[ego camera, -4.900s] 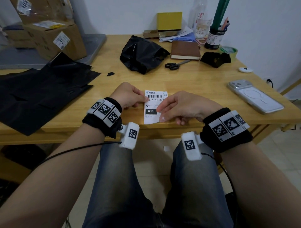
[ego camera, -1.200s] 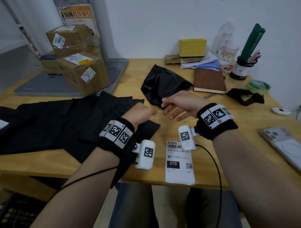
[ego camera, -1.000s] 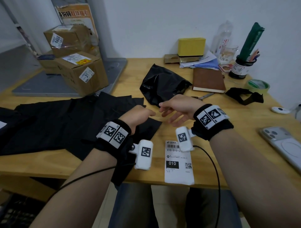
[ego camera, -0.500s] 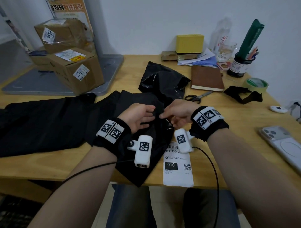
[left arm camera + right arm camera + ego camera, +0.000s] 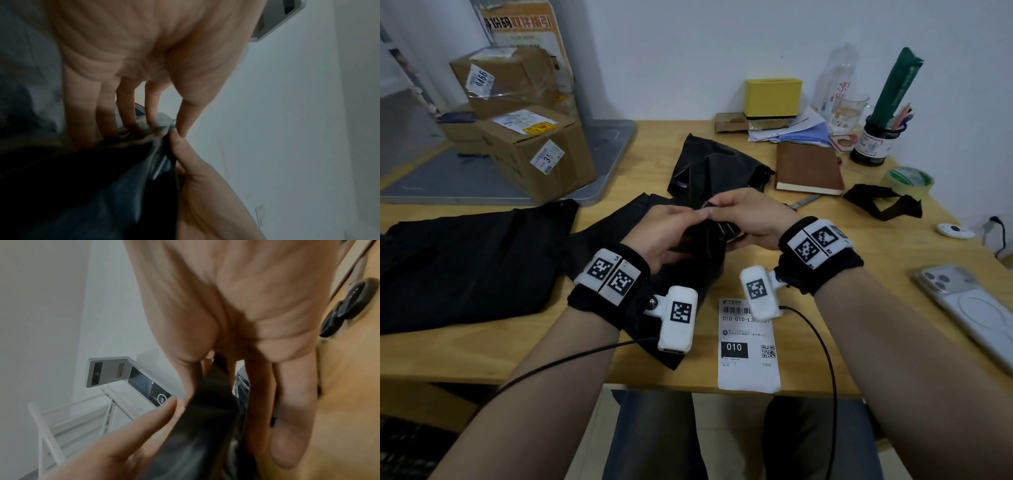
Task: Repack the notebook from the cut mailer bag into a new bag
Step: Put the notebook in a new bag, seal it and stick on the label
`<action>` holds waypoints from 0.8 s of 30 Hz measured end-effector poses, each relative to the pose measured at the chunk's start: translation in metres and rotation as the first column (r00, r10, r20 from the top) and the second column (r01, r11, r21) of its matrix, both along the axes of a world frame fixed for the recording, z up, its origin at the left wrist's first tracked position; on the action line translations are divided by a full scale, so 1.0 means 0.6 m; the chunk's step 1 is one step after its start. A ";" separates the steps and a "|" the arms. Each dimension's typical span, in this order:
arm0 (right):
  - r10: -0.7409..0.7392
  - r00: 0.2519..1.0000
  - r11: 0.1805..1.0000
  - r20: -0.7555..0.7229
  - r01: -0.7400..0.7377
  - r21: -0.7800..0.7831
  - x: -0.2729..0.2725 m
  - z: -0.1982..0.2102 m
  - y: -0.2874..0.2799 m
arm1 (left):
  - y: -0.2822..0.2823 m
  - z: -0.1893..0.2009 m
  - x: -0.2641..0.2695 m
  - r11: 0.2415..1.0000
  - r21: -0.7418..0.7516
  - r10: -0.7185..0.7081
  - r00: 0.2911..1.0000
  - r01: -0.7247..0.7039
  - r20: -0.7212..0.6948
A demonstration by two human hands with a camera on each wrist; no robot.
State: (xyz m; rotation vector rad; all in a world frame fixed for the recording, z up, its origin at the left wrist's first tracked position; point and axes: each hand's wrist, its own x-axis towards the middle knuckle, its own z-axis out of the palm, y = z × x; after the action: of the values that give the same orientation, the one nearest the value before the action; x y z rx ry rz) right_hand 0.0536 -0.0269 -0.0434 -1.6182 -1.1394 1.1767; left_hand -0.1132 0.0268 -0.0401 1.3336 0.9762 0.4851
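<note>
Pinching the top edge of the new bag (image 5: 688, 270) between thumb and fingertips, the left hand (image 5: 659, 233) and right hand (image 5: 750, 219) meet fingertip to fingertip above the worktop (image 5: 876, 246). Each grip is closed on the thin black film; in the left wrist view the film bunches into small folds under the fingers (image 5: 131, 113), and in the right wrist view it hangs between thumb and fingers as a dark, glossy sheet. Both wrists are raised, palms turned toward each other, forearms coming in from the near edge. The bag drapes from the hands down onto the wood, its lower corner close to the front edge. Just right of that corner a white label (image 5: 749, 346) lies flat, overhanging the edge slightly. More flat black bags (image 5: 465, 260) spread to the left. Behind the hands sits the crumpled cut bag (image 5: 715, 168), and right of it the brown notebook (image 5: 808, 169) lies closed and flat, well apart from both hands. Scissors (image 5: 803, 201) show partly beside the right hand. A phone (image 5: 972, 308) lies face down at the far right.
</note>
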 end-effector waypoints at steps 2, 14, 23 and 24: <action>0.005 0.999 0.999 -0.034 -0.004 0.035 -0.005 0.007 -0.003 | -0.002 0.005 -0.001 0.999 0.022 0.038 0.998 -0.039 0.048; -0.449 0.893 0.837 -0.037 0.435 0.333 0.035 0.013 -0.009 | 0.007 -0.003 -0.007 0.938 0.027 0.332 0.918 -0.346 0.216; -0.616 0.668 0.554 -0.417 0.744 0.374 0.063 0.026 -0.038 | -0.008 0.016 0.001 0.897 -0.064 0.426 0.819 -0.437 0.385; -0.604 0.649 0.536 -0.463 0.760 0.367 0.062 0.028 -0.043 | -0.012 0.020 0.002 0.892 -0.085 0.434 0.791 -0.443 0.431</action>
State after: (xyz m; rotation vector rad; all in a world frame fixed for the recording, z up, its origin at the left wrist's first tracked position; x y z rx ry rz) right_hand 0.0911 -0.0526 -0.0266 -1.1993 -0.4529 0.4515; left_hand -0.1120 0.0197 -0.0284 0.9390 0.8927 1.1089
